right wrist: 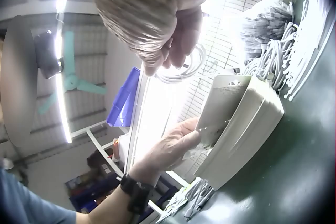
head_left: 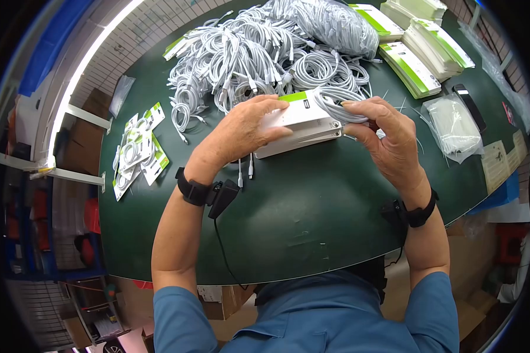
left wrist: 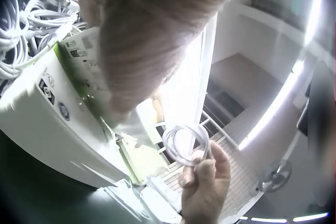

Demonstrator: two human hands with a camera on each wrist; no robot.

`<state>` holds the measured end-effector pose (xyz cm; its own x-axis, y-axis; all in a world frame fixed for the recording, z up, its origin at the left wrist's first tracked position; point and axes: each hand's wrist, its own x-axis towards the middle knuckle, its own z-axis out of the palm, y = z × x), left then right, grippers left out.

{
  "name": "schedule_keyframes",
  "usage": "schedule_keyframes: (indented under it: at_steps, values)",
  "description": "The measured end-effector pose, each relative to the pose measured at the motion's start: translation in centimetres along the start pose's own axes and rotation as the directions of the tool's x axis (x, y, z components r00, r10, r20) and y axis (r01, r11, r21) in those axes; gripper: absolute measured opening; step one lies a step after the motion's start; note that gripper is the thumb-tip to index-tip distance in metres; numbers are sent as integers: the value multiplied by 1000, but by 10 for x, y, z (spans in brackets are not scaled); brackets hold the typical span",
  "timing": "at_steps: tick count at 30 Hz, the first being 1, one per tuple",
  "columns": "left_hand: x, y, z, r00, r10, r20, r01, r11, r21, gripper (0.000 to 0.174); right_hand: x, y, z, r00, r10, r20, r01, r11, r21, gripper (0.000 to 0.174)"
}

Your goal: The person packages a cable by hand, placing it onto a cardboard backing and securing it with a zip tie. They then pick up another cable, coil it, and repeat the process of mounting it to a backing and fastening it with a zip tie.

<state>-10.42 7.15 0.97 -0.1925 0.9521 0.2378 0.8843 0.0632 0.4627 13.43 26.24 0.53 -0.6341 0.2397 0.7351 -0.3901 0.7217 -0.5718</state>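
Observation:
In the head view my left hand grips a white and green packaging card by its left end, fingers along the top and thumb at the front. That card leans from a thick stack of such cards standing on the dark green table. The right wrist view shows the held card tilted off the stack's face. My right hand pinches a coiled light-grey cable between thumb and fingers, at the card's right end. From the left wrist view the coil appears as a loose ring above the pinching fingers.
A big heap of coiled cables lies at the back, beside a bagged bundle. Carded cables lie at the left. More card stacks and a bag of thin white ties are at the right.

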Motion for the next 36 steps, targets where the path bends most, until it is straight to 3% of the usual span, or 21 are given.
schedule_keyframes:
  at_steps: [3, 4, 7, 10, 13, 16, 20, 23, 25, 26, 27, 28, 29, 31, 32, 35, 36]
  values:
    - [-7, 9, -4, 975, 126, -185, -62, 946, 317, 25, 1, 2, -4, 996, -37, -77, 37, 999, 1, 33]
    - [-10, 24, -6, 925, 263, -273, -122, 889, 441, 17, 0, 1, -4, 993, -43, -109, 43, 999, 2, 33]
    - [-41, 64, 0, 894, 346, -286, -132, 813, 568, 17, -6, -5, 0, 970, 126, -209, -87, 978, 190, 33]
    - [-74, 100, 17, 953, 219, -207, -99, 876, 473, 16, -13, -14, 7, 983, 143, -115, -121, 977, 175, 33]
    - [-94, 99, 38, 995, 9, -102, 14, 974, 226, 13, -14, -25, 28, 993, -44, 107, 29, 989, 146, 36]
    - [-90, 97, 44, 983, -2, -182, 39, 979, 198, 13, -22, -33, 50, 970, -68, 232, 57, 997, 53, 39]
    - [-87, 88, 44, 973, 36, -229, 2, 986, 165, 16, -24, -23, 60, 982, -104, 155, 103, 995, 17, 43]
    - [-81, 87, 41, 868, 204, -452, -120, 971, 208, 21, -27, -19, 61, 987, -110, 115, 111, 994, -1, 46]
    - [-94, 96, 38, 807, 213, -551, -117, 972, 205, 24, -28, -19, 61, 988, -115, 106, 116, 993, -5, 48]
    - [-105, 104, 39, 772, 217, -597, -117, 972, 202, 25, -28, -19, 62, 988, -117, 104, 117, 993, 4, 48]
    - [-118, 114, 46, 796, 34, -604, -68, 997, -33, 26, -27, -20, 61, 988, -118, 104, 117, 993, 13, 49]
    - [-130, 126, 48, 869, -314, -382, 77, 850, -521, 26, -28, -20, 61, 987, -121, 107, 119, 993, 21, 49]
    - [-136, 134, 48, 858, -514, -16, 266, 470, -842, 34, -29, -20, 61, 985, -131, 115, 128, 991, 32, 48]
    - [-139, 120, 66, 807, -526, 269, 258, -96, -961, 52, -30, -19, 63, 977, -159, 140, 152, 987, 60, 47]
    - [-140, 113, 72, 787, -469, 400, 229, -380, -896, 63, -31, -20, 63, 970, -182, 160, 174, 983, 65, 46]
    - [-137, 109, 70, 742, -463, 484, 209, -527, -824, 70, -34, -26, 63, 945, -242, 219, 230, 970, 81, 41]
    - [-134, 112, 66, 745, -448, 495, 195, -563, -803, 59, -33, -28, 62, 934, -265, 238, 253, 964, 81, 40]
